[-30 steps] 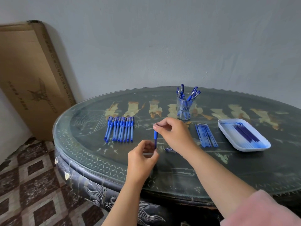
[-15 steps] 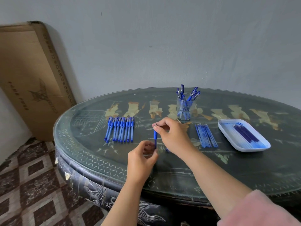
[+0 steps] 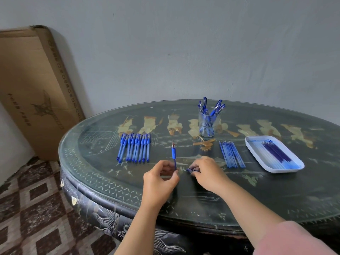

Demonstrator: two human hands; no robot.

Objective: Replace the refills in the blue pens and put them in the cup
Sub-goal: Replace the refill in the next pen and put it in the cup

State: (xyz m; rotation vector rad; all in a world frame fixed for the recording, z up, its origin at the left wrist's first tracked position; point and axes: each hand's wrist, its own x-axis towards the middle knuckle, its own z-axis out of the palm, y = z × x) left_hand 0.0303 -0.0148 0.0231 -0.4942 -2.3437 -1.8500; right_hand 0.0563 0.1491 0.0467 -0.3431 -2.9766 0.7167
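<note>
At centre frame the left grip [image 3: 161, 179] pinches a pen [image 3: 173, 153] upright, tip up. Just to its right, the right grip [image 3: 207, 172] pinches a cap [image 3: 192, 170] on the worktop [image 3: 276, 196]. The cup [image 3: 201, 129] stands higher in the frame, well apart.

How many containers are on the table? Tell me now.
2: the clear cup of pens at the back, and the white tray of refills on the right.
</note>
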